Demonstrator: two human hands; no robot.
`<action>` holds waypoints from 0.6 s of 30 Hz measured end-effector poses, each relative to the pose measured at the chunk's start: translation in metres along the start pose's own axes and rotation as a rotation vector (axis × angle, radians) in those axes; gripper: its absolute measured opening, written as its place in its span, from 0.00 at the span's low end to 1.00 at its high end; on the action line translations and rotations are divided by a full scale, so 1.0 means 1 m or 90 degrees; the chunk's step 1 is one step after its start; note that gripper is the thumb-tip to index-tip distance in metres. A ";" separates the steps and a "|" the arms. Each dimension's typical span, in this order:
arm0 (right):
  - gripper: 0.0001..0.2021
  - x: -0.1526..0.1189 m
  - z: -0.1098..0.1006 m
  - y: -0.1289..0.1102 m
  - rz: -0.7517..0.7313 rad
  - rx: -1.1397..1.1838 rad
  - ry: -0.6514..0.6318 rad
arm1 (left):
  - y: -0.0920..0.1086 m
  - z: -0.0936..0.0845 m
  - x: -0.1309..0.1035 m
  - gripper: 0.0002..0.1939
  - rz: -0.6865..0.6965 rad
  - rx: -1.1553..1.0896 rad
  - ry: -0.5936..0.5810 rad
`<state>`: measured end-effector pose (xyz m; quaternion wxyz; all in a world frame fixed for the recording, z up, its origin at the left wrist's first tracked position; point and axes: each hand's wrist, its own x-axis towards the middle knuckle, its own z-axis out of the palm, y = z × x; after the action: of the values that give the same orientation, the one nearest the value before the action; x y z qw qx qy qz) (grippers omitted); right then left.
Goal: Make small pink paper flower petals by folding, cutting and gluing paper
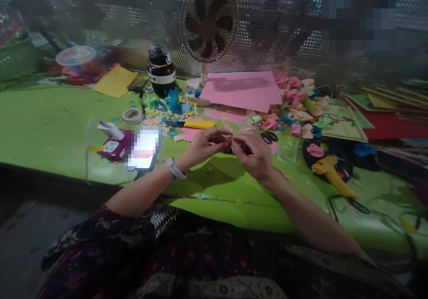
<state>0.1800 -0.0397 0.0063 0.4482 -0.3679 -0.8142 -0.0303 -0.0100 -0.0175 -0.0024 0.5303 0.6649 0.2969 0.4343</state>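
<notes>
My left hand (205, 147), with a pale watch (175, 169) on its wrist, and my right hand (256, 154) meet above the green table. Between their fingertips is a small piece of pink paper (233, 145), mostly hidden by the fingers. Both hands pinch at it. Just beyond them lie a yellow box cutter (199, 124) and dark-handled scissors (269, 137). A pink paper scrap (191, 133) rests by the cutter.
A lit phone (143, 149) leans on a purple box (115, 149) at left. Pink sheets (240, 89), a fan (209, 22) and a black jar (162, 74) stand behind. Paper flowers (294, 94) and a yellow glue gun (331, 172) with a cable lie right.
</notes>
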 end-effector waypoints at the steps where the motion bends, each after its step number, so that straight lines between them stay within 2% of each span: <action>1: 0.05 0.000 0.000 -0.001 0.013 0.013 -0.003 | 0.000 0.000 0.000 0.18 0.003 -0.001 0.004; 8: 0.12 0.001 -0.001 -0.002 0.256 0.182 -0.060 | 0.003 0.000 0.000 0.19 0.023 -0.011 0.036; 12: 0.15 0.002 0.000 0.002 0.291 0.244 -0.046 | 0.006 -0.007 0.003 0.16 0.037 0.053 0.048; 15: 0.15 0.002 -0.001 0.005 0.301 0.226 -0.011 | 0.006 -0.021 0.006 0.09 0.029 0.278 0.127; 18: 0.14 0.002 -0.001 0.006 0.311 0.243 -0.024 | 0.002 -0.037 0.008 0.09 -0.077 0.571 0.171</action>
<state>0.1836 -0.0348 0.0064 0.4884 -0.4621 -0.7007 0.2384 -0.0393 0.0048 0.0035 0.1718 0.7479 0.5591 0.3138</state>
